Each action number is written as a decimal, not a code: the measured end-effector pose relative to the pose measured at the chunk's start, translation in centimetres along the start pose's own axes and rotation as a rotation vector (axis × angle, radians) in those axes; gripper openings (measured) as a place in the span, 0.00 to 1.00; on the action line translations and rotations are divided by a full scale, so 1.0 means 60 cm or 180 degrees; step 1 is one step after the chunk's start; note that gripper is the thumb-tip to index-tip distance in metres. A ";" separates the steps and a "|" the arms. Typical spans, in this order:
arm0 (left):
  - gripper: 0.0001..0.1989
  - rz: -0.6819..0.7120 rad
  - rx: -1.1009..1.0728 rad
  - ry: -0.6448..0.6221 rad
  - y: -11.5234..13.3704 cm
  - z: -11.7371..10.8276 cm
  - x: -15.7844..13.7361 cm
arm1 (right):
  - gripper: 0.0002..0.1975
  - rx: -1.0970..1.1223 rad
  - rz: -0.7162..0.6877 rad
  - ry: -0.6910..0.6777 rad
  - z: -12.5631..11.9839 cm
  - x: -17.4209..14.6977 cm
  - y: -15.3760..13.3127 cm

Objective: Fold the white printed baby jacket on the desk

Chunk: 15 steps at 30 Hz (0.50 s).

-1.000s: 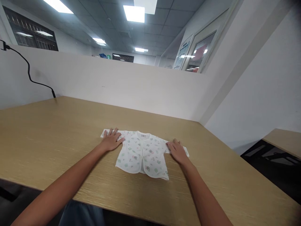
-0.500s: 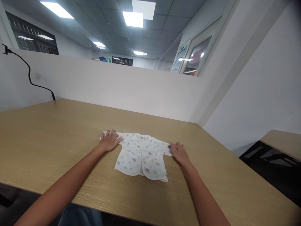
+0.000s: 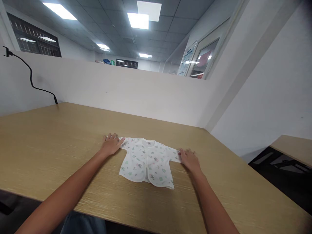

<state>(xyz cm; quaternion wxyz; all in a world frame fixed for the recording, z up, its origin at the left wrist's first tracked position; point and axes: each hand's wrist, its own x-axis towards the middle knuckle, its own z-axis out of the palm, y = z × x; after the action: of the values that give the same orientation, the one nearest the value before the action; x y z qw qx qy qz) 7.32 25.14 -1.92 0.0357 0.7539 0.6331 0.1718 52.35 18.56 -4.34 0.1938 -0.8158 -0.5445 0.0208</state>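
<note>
One wood-grain worktop (image 3: 60, 156) fills the lower half of the view, backed by one white partition (image 3: 136, 94) and a white wall (image 3: 268, 94) on the right. One small baby shirt (image 3: 146, 161), white with a scattered green and pink print, lies flat near the middle of the worktop, front side up, its sleeves stretched out to either side. Two bare hands rest on it, one at each sleeve end: the left hand (image 3: 110, 144) lies palm down with fingers spread over the left sleeve, and the right hand (image 3: 190, 160) lies palm down, fingers loosely spread, over the right sleeve. Neither grip pinches the cloth; both press flat. One black cable (image 3: 31, 79) runs down the partition to the worktop's far left corner. A second wooden worktop (image 3: 294, 146) shows at the right edge. Several ceiling light panels (image 3: 138, 20) glow overhead.
</note>
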 end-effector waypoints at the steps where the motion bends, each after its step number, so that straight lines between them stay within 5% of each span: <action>1: 0.40 0.0065 0.0001 0.0128 0.002 0.000 -0.002 | 0.34 0.0102 -0.0020 0.0065 -0.001 -0.001 -0.002; 5: 0.27 0.0498 -0.0223 0.0621 0.017 0.006 -0.009 | 0.22 0.1355 -0.0288 0.0322 -0.010 -0.009 -0.026; 9: 0.20 0.0852 -0.1551 0.0611 0.036 0.023 -0.008 | 0.15 0.3641 0.0290 -0.0547 -0.019 -0.022 -0.063; 12: 0.20 0.0351 -0.3305 0.0134 0.044 0.034 0.000 | 0.12 0.4690 0.0784 -0.1161 -0.022 -0.028 -0.076; 15: 0.16 -0.0506 -0.4671 -0.0231 0.041 0.039 0.013 | 0.07 0.5179 0.1136 -0.1202 -0.022 -0.023 -0.069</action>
<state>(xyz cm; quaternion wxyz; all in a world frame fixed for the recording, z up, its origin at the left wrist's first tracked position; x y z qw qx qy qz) 10.49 25.77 -3.30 0.5639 0.4932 0.4066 0.5229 48.46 18.28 -1.98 0.6192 -0.4790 -0.2466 0.5713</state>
